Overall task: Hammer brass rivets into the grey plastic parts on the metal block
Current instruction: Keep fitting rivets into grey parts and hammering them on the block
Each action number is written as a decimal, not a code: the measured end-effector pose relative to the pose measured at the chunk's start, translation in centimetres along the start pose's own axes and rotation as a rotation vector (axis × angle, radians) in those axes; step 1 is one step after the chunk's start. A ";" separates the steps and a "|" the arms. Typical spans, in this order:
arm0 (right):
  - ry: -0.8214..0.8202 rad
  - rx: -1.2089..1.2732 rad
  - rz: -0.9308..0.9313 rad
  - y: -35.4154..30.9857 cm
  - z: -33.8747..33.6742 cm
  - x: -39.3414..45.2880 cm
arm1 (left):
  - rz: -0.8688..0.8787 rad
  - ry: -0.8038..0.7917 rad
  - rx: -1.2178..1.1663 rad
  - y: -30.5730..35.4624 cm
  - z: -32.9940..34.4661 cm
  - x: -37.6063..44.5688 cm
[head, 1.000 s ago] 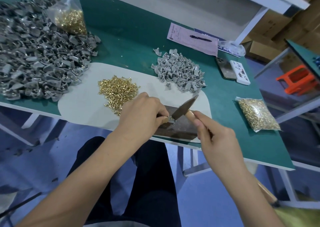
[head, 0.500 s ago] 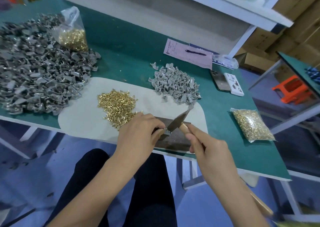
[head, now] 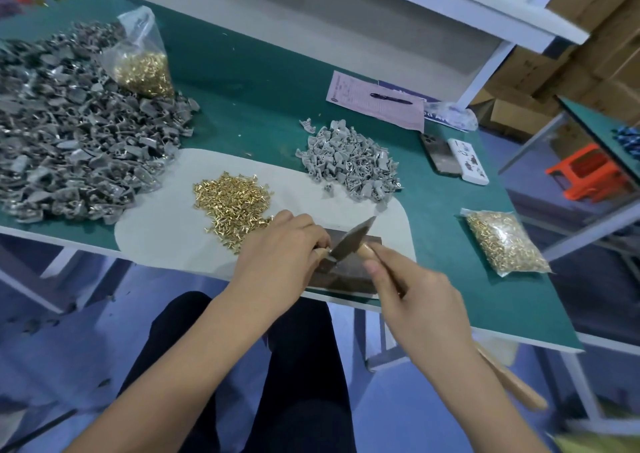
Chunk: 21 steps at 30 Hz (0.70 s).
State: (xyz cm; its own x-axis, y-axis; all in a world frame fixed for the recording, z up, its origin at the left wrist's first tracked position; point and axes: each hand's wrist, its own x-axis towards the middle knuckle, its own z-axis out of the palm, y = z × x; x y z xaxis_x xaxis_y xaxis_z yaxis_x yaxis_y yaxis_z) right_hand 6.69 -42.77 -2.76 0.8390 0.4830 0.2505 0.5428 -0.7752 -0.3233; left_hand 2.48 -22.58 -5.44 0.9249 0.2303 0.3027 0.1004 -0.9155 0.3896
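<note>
Left hand [head: 280, 255] curls down onto the metal block [head: 349, 272], fingertips pinching a small grey plastic part [head: 327, 266] at the block's left end; the part is mostly hidden under the fingers, so I cannot tell whether a rivet sits in it. Right hand [head: 412, 300] grips the wooden handle of the hammer [head: 349, 241] close under the head, thumb and fingers wrapped round it. The handle's long axis runs from the head back toward the lower right, with its free end sticking out past the wrist below the table edge. The hammer head slants, its striking end low and pointing left at the pinched part, its far end up and right.

Key relation: the part lies directly left of and just under the hammer's striking end, right beside the left fingertips. Contact between head and part cannot be told. Judgement: the strike comes down and leftward, so the left fingertips are the risk.

The block sits on the beige mat [head: 166, 238] at the near edge of the green table [head: 485, 296]. The loose brass rivets [head: 232, 199] pile lies just left of the left hand; the small pile of grey parts [head: 349, 161] lies behind the block.
</note>
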 end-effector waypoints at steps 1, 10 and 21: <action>0.017 -0.016 -0.005 0.1 -0.4 0.2 | -0.003 0.000 -0.001 0.0 0.0 0.0; -0.042 -0.010 0.009 -0.3 -1.4 0.4 | -0.024 0.016 -0.052 -0.3 -0.2 -0.1; -0.013 0.026 -0.005 -0.6 -0.9 0.2 | -0.041 -0.004 -0.047 -0.2 -0.2 -0.1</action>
State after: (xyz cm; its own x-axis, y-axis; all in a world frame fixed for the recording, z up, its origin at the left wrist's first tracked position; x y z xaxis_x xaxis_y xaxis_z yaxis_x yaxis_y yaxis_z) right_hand 6.48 -42.57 -1.70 0.8365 0.4925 0.2401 0.5478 -0.7618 -0.3459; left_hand 2.26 -22.38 -5.33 0.9218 0.2662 0.2819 0.1214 -0.8887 0.4421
